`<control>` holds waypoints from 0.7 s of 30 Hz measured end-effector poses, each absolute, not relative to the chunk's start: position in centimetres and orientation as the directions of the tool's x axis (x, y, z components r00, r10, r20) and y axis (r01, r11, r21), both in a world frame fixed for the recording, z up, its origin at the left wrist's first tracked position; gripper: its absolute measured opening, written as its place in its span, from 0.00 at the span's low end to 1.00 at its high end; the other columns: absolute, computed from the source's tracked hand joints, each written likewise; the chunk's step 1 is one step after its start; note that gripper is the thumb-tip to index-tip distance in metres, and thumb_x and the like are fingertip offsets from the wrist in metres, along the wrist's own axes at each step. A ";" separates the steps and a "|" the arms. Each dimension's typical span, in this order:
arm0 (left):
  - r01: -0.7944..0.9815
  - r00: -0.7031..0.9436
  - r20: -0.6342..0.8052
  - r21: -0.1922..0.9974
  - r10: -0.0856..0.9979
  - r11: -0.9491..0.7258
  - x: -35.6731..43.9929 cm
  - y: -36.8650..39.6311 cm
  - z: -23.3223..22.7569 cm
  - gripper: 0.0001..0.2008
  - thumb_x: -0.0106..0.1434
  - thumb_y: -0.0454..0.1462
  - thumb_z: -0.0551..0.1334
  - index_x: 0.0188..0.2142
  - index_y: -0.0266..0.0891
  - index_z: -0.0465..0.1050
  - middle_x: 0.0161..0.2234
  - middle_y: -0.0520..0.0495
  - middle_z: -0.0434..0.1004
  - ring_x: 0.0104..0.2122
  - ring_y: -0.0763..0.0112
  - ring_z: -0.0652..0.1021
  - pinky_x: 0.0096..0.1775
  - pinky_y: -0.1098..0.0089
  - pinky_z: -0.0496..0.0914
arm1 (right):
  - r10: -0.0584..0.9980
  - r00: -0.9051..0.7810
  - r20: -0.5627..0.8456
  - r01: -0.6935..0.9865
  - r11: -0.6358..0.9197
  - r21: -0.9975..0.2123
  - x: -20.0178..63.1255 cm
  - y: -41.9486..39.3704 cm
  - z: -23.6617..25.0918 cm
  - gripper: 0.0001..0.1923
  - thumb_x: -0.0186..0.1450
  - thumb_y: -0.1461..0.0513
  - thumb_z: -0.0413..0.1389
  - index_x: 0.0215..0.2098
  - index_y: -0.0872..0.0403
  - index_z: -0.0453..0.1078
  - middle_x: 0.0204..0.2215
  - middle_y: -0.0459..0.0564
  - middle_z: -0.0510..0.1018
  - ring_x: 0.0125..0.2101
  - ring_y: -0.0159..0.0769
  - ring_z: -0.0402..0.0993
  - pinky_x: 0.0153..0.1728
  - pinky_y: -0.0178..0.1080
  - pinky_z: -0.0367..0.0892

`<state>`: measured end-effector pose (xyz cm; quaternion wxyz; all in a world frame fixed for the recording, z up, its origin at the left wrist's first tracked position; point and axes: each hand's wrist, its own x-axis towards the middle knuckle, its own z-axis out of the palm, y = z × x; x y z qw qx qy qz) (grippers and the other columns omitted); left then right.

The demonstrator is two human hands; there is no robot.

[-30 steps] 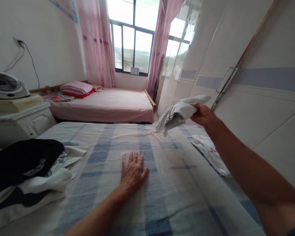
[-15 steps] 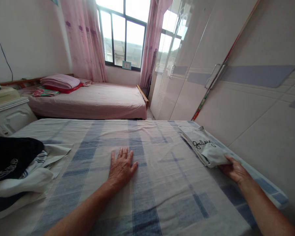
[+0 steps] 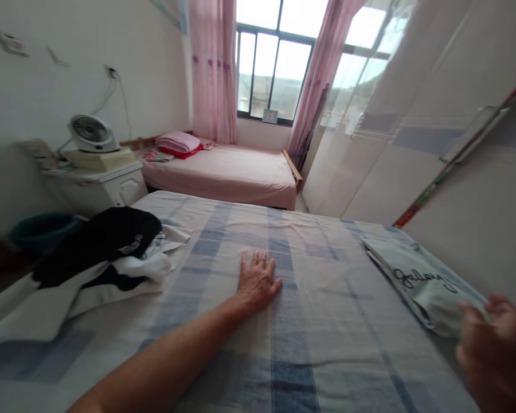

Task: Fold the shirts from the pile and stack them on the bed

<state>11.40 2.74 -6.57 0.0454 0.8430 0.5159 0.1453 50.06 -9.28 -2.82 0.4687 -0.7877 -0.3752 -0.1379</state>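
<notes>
My left hand (image 3: 258, 284) lies flat on the blue-and-white plaid bed sheet (image 3: 327, 344), its fingers spread and holding nothing. At the right edge of the bed is a folded pale grey-green shirt (image 3: 413, 275) with dark "gallery" lettering. My right hand (image 3: 492, 344), blurred by motion, is at the shirt's near right corner; its thumb and fingers look apart, and whether it touches the cloth is unclear. On the left side of the bed lies a loose heap of clothes: a black garment (image 3: 107, 235) over a white one with dark patches (image 3: 129, 275).
A pale wardrobe (image 3: 468, 229) lines the right side. Beyond the sheet stands a second bed with a pink cover (image 3: 241, 172). To the left are a white cabinet (image 3: 124, 186), a small fan (image 3: 90, 133) and a teal basin (image 3: 45, 229).
The view has turned left, bringing in the fan and basin. My right hand has shifted on the shirt's corner and its fingers have parted. My left hand stays flat on the sheet.
</notes>
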 end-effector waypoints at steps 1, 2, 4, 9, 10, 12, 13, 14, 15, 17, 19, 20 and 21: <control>0.852 0.429 0.195 0.239 0.882 -0.467 11.3 2.8 -6.5 0.29 0.63 0.51 0.50 0.59 0.39 0.61 0.63 0.37 0.57 0.62 0.50 0.57 0.60 0.43 0.45 | 0.530 0.694 0.487 0.677 -0.251 -0.692 48.2 -8.1 -2.7 0.38 0.62 0.46 0.46 0.64 0.58 0.51 0.59 0.71 0.59 0.57 0.57 0.60 0.50 0.52 0.63; 0.846 0.433 0.192 0.251 0.881 -0.471 11.3 2.8 -6.5 0.30 0.63 0.52 0.49 0.59 0.39 0.60 0.63 0.36 0.57 0.62 0.50 0.56 0.60 0.42 0.44 | 0.624 0.675 0.395 0.641 -0.230 -0.732 46.2 -6.7 -2.7 0.37 0.61 0.46 0.47 0.62 0.55 0.55 0.59 0.68 0.60 0.58 0.55 0.59 0.50 0.50 0.63; 0.835 0.438 0.195 0.272 0.878 -0.477 11.2 2.8 -6.4 0.31 0.63 0.52 0.49 0.59 0.38 0.60 0.63 0.36 0.56 0.63 0.49 0.56 0.60 0.42 0.43 | 0.836 0.488 0.251 0.681 -0.185 -0.708 42.0 -3.9 -3.1 0.34 0.60 0.45 0.48 0.60 0.53 0.60 0.60 0.62 0.62 0.58 0.53 0.60 0.51 0.48 0.64; 0.818 0.445 0.205 0.303 0.872 -0.489 10.9 2.6 -6.1 0.31 0.63 0.53 0.48 0.59 0.37 0.60 0.63 0.34 0.56 0.63 0.48 0.55 0.60 0.41 0.43 | 0.973 0.043 0.225 0.930 0.043 -0.365 33.9 1.5 -6.9 0.32 0.62 0.47 0.42 0.57 0.56 0.63 0.61 0.58 0.62 0.61 0.48 0.56 0.55 0.51 0.59; 0.817 0.445 0.209 0.304 0.871 -0.490 10.8 2.6 -6.0 0.31 0.63 0.53 0.48 0.59 0.37 0.60 0.63 0.34 0.56 0.62 0.48 0.56 0.60 0.41 0.44 | 0.974 -0.008 0.228 0.958 0.072 -0.277 33.1 2.1 -7.8 0.31 0.64 0.48 0.41 0.58 0.55 0.63 0.61 0.57 0.62 0.61 0.48 0.56 0.56 0.52 0.57; 0.815 0.446 0.218 0.303 0.868 -0.494 10.8 2.6 -5.9 0.31 0.63 0.53 0.47 0.58 0.36 0.60 0.63 0.34 0.56 0.62 0.48 0.56 0.60 0.40 0.44 | 0.966 -0.092 0.242 0.986 0.122 -0.112 32.3 2.9 -9.1 0.30 0.66 0.50 0.38 0.58 0.55 0.64 0.61 0.56 0.63 0.61 0.48 0.55 0.58 0.54 0.54; 0.813 0.448 0.219 0.304 0.867 -0.497 10.8 2.6 -5.9 0.31 0.63 0.53 0.47 0.58 0.36 0.60 0.63 0.34 0.56 0.62 0.48 0.56 0.59 0.40 0.44 | 0.959 -0.123 0.257 0.989 0.141 -0.052 32.2 3.1 -9.6 0.30 0.66 0.51 0.37 0.58 0.55 0.64 0.61 0.56 0.63 0.62 0.47 0.54 0.58 0.53 0.53; 0.810 0.450 0.220 0.307 0.865 -0.500 10.8 2.6 -5.9 0.31 0.63 0.53 0.47 0.58 0.36 0.61 0.63 0.33 0.56 0.62 0.47 0.56 0.59 0.40 0.44 | 0.951 -0.148 0.273 0.988 0.156 -0.010 32.3 3.2 -9.9 0.31 0.67 0.51 0.35 0.59 0.56 0.64 0.61 0.56 0.62 0.62 0.46 0.54 0.58 0.52 0.53; 0.808 0.451 0.222 0.309 0.864 -0.501 10.8 2.7 -5.9 0.31 0.63 0.53 0.48 0.58 0.35 0.61 0.63 0.33 0.56 0.62 0.47 0.56 0.59 0.39 0.44 | 0.944 -0.163 0.286 0.986 0.166 0.016 32.5 3.3 -10.1 0.31 0.67 0.51 0.34 0.59 0.56 0.63 0.61 0.56 0.62 0.62 0.45 0.54 0.59 0.51 0.53; 0.807 0.451 0.223 0.310 0.864 -0.502 10.9 2.7 -6.0 0.31 0.63 0.53 0.48 0.57 0.35 0.61 0.62 0.32 0.56 0.62 0.47 0.56 0.58 0.39 0.45 | 0.936 -0.192 0.296 0.981 0.188 0.042 33.0 3.3 -10.2 0.32 0.67 0.51 0.33 0.59 0.56 0.64 0.61 0.55 0.63 0.62 0.44 0.55 0.58 0.50 0.53; 0.812 0.448 0.222 0.303 0.866 -0.498 10.9 2.8 -6.1 0.30 0.63 0.53 0.48 0.57 0.35 0.62 0.62 0.33 0.56 0.62 0.47 0.56 0.58 0.39 0.46 | 0.932 -0.212 0.293 0.977 0.206 0.053 33.3 3.3 -10.1 0.32 0.67 0.51 0.32 0.58 0.56 0.64 0.60 0.55 0.63 0.61 0.44 0.55 0.58 0.49 0.53; 0.815 0.450 0.218 0.296 0.866 -0.498 10.9 2.8 -6.1 0.30 0.63 0.53 0.48 0.56 0.35 0.62 0.62 0.33 0.56 0.62 0.47 0.56 0.58 0.39 0.46 | 0.932 -0.216 0.290 0.976 0.209 0.054 33.4 3.3 -10.0 0.32 0.67 0.50 0.32 0.58 0.56 0.65 0.60 0.55 0.63 0.61 0.44 0.55 0.58 0.49 0.53; 0.815 0.457 0.214 0.288 0.863 -0.503 10.9 2.9 -6.0 0.30 0.63 0.53 0.48 0.56 0.36 0.62 0.62 0.34 0.57 0.61 0.48 0.57 0.57 0.39 0.47 | 0.933 -0.216 0.287 0.976 0.209 0.054 33.4 3.3 -9.9 0.32 0.67 0.50 0.32 0.58 0.56 0.65 0.60 0.55 0.63 0.61 0.44 0.55 0.58 0.49 0.53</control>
